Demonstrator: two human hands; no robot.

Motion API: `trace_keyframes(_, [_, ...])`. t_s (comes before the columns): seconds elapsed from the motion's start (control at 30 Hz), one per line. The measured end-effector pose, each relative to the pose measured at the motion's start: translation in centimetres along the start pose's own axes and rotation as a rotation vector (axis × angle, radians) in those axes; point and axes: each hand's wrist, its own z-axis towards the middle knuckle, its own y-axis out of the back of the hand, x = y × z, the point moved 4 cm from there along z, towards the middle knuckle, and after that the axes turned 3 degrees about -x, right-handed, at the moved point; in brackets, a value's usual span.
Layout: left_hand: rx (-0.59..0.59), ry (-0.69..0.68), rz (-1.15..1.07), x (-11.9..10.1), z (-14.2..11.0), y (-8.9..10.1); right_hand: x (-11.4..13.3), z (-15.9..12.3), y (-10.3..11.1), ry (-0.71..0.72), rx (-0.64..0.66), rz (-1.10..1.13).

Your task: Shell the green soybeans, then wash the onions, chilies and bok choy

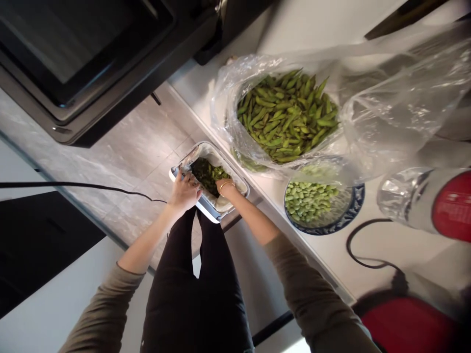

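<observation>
bin (210,212), one: pale, oblong, with rounded corners; open top up. long axis slants from upper left to lower right of the view, roughly in line with the edge of the counter (371,250). placed below the counter's edge, above the tiled floor (150,135), just beyond the person's dark-trousered legs (195,294).

left hand (186,192): arm reaching up and inward from lower left, olive sleeve pushed toward the elbow; hand laid over the bin's left long side, back of hand up. fingers bent over the rim, slightly apart; whether they clamp it cannot be told.

right hand (223,186): arm reaching up and leftward from lower right, thin bracelet (227,184) at the wrist; hand inside the bin, at the contents. fingertips hidden; cannot tell whether they pinch anything.

bin, appearance: whitish liner (238,180), crumpled around the inside; contents (206,175) dark green, with a brighter green patch near the right hand.

on the counter: clear plastic bag (390,117), mouth open on a heap of green pods (287,115); beside it, blue-patterned dish (333,228) of pale green beans (307,198).
</observation>
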Motion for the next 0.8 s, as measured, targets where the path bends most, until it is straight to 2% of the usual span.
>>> trace_keyframes(0.03, [0.007,0.002,-0.011,0.0,0.1,0.0,-0.1,-0.9,0.2,-0.028,-0.047,0.039])
trace_keyframes(0.1, [0.035,0.017,-0.046,0.0,0.3,0.1,0.0,-3.5,0.6,-0.027,-0.222,0.25])
trace_keyframes(0.2, [0.089,0.057,-0.161,0.2,0.1,0.9,0.1,-9.5,1.1,0.118,-0.593,0.759])
trace_keyframes(0.27, [0.064,0.096,-0.291,0.2,-0.4,2.0,-0.5,-14.1,1.1,0.159,-0.851,0.977])
trace_keyframes(0.37, [-0.097,0.132,-0.501,-0.5,-1.5,4.1,-2.8,-20.4,1.1,0.004,-1.322,1.054])
trace_keyframes(0.4, [-0.15,0.12,-0.557,-1.0,-1.8,4.8,-3.8,-22.0,1.2,-0.087,-1.445,1.023])
trace_keyframes(0.43, [-0.193,0.094,-0.6,-1.7,-1.8,5.6,-4.7,-23.1,1.4,-0.177,-1.514,0.974])
trace_keyframes(0.47, [-0.227,0.061,-0.628,-2.5,-1.7,6.3,-5.5,-23.7,1.7,-0.257,-1.521,0.919])
trace_keyframes(0.53, [-0.289,-0.003,-0.642,-4.2,-1.0,7.9,-7.0,-23.8,2.4,-0.359,-1.371,0.838])
trace_keyframes(0.6, [-0.349,-0.056,-0.622,-5.7,0.2,9.7,-8.1,-23.1,2.8,-0.394,-1.167,0.811])
trace_keyframes(0.67, [-0.395,-0.106,-0.593,-6.8,1.7,11.4,-8.7,-22.5,2.7,-0.386,-1.071,0.824])
trace_keyframes(0.73, [-0.418,-0.139,-0.561,-7.3,3.5,13.0,-9.1,-22.2,2.5,-0.349,-1.09,0.863])
trace_keyframes(0.8, [-0.416,-0.148,-0.53,-7.4,5.7,14.3,-9.4,-22.2,2.4,-0.3,-1.172,0.927])
